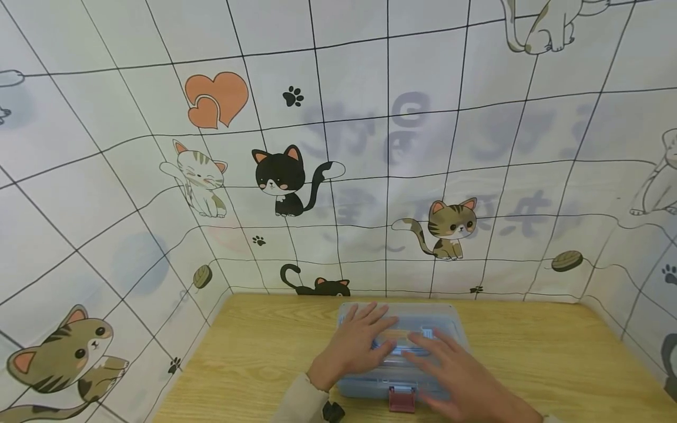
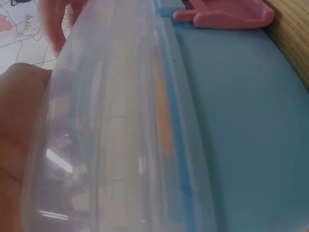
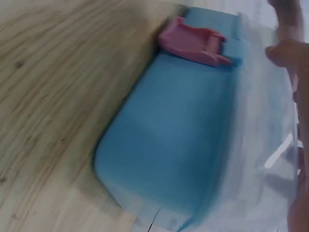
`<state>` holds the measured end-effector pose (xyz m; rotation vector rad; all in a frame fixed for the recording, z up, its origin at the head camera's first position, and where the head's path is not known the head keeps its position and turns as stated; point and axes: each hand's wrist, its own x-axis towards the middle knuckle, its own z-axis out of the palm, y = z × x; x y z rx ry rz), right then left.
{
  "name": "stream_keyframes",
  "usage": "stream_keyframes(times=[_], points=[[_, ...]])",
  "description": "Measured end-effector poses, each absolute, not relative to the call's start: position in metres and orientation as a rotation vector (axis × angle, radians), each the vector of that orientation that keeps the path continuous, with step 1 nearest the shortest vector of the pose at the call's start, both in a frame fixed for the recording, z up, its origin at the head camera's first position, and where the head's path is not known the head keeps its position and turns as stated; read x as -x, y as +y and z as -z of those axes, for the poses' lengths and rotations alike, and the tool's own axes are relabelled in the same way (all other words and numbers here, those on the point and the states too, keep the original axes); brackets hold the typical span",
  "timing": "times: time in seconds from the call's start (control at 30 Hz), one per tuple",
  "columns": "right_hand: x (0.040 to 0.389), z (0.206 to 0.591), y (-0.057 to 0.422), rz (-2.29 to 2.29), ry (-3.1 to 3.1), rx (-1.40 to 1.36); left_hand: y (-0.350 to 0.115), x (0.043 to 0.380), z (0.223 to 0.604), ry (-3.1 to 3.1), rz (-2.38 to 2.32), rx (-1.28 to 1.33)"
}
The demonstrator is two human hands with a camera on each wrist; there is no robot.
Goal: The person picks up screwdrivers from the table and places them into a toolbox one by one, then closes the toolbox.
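Observation:
A plastic box with a blue base (image 2: 246, 121) and a clear, domed lid (image 1: 439, 314) sits on the table, the lid lying down over the base. A pink latch (image 1: 402, 400) juts out at the middle of its front side. My left hand (image 1: 355, 345) rests on the left part of the lid with fingers spread and fairly straight. Over the right front part of the lid is my right hand (image 1: 459, 376), slightly blurred, its fingers apart and extended. Through the lid show a white strip and an orange strip (image 2: 163, 111); what they are is unclear.
The table (image 1: 254, 341) has a light wood-grain top. Behind it and at both sides hangs a white gridded sheet (image 1: 359, 70) printed with cartoon cats. A small black item (image 1: 333, 411) is at the left wrist, by the beige sleeve (image 1: 302, 399).

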<state>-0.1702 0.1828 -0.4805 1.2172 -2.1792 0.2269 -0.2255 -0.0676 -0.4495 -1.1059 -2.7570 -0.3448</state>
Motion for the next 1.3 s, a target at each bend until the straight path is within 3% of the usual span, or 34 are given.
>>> stream_keyframes(times=[0.3,0.83,1.3], points=[[0.175,0.507,0.156,0.047,-1.859,-1.453,-0.070,0.228,0.451,-2.736,0.259,1.137],[0.168,0.532,0.128,0.259,-1.888,-1.190,-0.077,0.233,0.450,-2.699,0.224,1.207],[0.163,0.531,0.125,0.144,-1.956,-1.235,-0.076,0.238,0.458,-2.698,0.265,1.203]])
